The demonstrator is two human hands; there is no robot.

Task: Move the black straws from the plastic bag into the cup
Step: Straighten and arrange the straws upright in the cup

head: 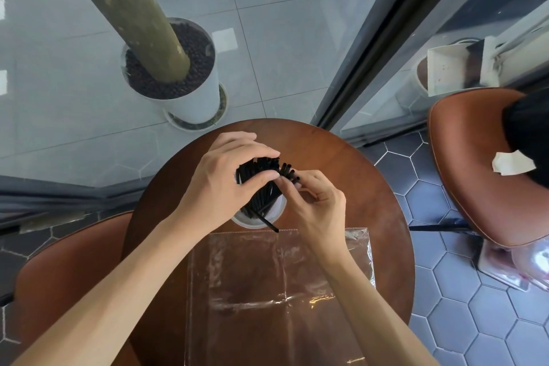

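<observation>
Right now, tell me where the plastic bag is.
The plastic bag lies flat on the round table, nearest the camera, just behind the cup of black straws.

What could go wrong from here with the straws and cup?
1. One stray straw pokes out over the cup's near rim, apart from the bundle; it may slip out onto the table.
2. The left hand grips the straw bundle near its top while the right hand pinches a few tips; sideways pressure there could tip the cup.
3. The plastic bag lies right beside the cup under the forearms; dragging it might nudge the cup.
</observation>
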